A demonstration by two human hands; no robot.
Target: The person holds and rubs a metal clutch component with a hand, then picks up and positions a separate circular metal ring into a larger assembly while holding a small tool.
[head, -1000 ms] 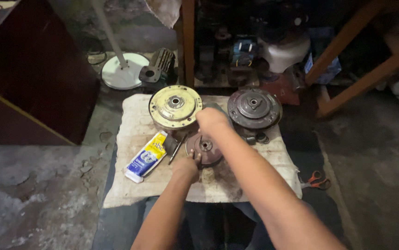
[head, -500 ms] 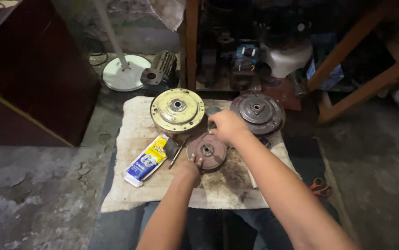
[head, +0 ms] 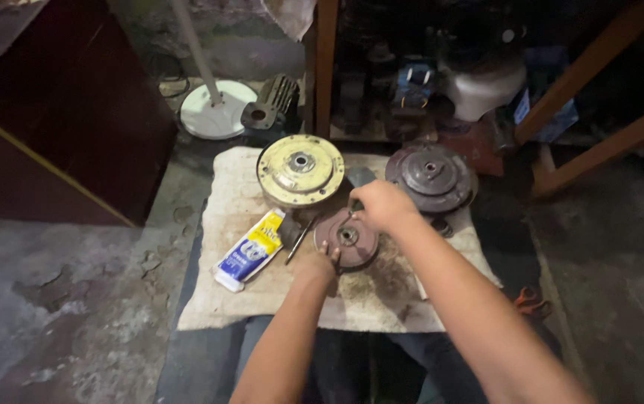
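Rust-brown and round, the small metal disc [head: 347, 238] lies near the middle of the stained cloth [head: 382, 303], and we hold it from both sides — our left hand [head: 317, 263] pinching its near rim, our right hand [head: 382, 203] curled over its far edge. Should either grip slip, we judge it could slide against the thin tool [head: 301, 239] just beside it, or knock the yellow-and-blue tube [head: 251, 251] toward the cloth's left edge.

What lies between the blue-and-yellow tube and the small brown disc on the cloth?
In the head view, a thin dark tool lies on the cloth between the tube and the small brown disc.
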